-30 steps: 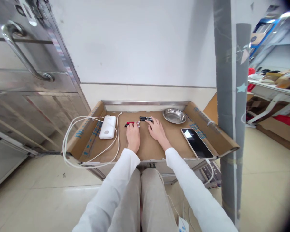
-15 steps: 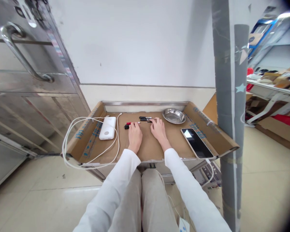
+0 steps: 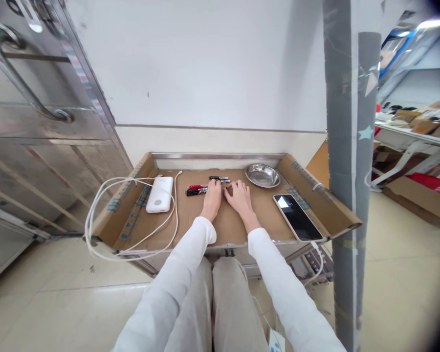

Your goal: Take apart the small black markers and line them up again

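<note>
On the cardboard-lined tray (image 3: 201,230), my left hand (image 3: 212,199) lies palm down with fingers forward and bent. It covers the right ends of a red pen (image 3: 197,187) and a black pen (image 3: 195,192), which lie side by side. Close on its right is my right hand (image 3: 241,198), its fingers spread and curved down, the thumb pointing at the left fingertips. No grip on a pen shows in either hand. Just beyond the fingertips are black pens (image 3: 218,178), partly hidden by the hands. What lies under the palms is hidden.
A white power bank (image 3: 159,195) with a looped white cable (image 3: 90,215) is on the left. A round metal dish (image 3: 263,176) sits at the back right, with a phone (image 3: 297,217) plugged in nearer me. A wrapped grey pole (image 3: 354,195) stands beyond the tray's right side.
My left hand has shifted right, close to my right hand, uncovering more of the red and black pens. My right hand has barely moved. The view has shifted slightly.
</note>
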Demonstrator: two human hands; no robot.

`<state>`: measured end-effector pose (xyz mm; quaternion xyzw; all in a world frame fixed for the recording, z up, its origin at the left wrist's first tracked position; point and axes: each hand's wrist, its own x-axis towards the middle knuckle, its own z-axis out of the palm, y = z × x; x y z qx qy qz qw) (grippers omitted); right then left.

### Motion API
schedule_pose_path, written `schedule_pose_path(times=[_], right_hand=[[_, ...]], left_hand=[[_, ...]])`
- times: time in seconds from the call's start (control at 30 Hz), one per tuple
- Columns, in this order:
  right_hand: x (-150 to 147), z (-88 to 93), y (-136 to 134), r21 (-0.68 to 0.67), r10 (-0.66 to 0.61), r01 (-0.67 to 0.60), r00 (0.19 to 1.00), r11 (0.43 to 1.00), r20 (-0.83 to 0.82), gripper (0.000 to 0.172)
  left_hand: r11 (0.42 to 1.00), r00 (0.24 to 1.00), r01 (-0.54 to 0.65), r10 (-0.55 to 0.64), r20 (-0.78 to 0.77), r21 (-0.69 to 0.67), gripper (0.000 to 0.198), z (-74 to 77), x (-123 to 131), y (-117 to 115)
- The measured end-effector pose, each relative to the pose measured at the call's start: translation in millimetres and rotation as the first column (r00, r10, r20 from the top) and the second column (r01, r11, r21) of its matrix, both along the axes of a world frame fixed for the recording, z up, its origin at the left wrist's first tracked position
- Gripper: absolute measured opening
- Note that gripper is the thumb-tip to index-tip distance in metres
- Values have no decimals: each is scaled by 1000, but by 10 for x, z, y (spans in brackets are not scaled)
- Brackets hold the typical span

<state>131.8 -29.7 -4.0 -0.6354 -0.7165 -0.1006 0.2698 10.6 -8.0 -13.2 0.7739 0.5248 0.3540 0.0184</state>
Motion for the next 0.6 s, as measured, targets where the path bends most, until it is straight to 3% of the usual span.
schedule_pose_path(times=[0.13, 0.27, 0.6], right_hand=[[-14, 15, -12, -8, 13, -13, 999, 1000, 29, 24], [5, 7, -11, -30, 35, -35, 999, 999, 25, 17], [59, -49, 13, -19, 26, -27, 999, 999, -40, 19]], left_hand=[[998, 1000, -29, 30, 10, -61, 24, 8, 0, 7], [997, 1000, -16, 17, 15, -71, 21, 43, -20, -30], [998, 998, -49, 51, 33, -47, 21, 16, -30, -43]])
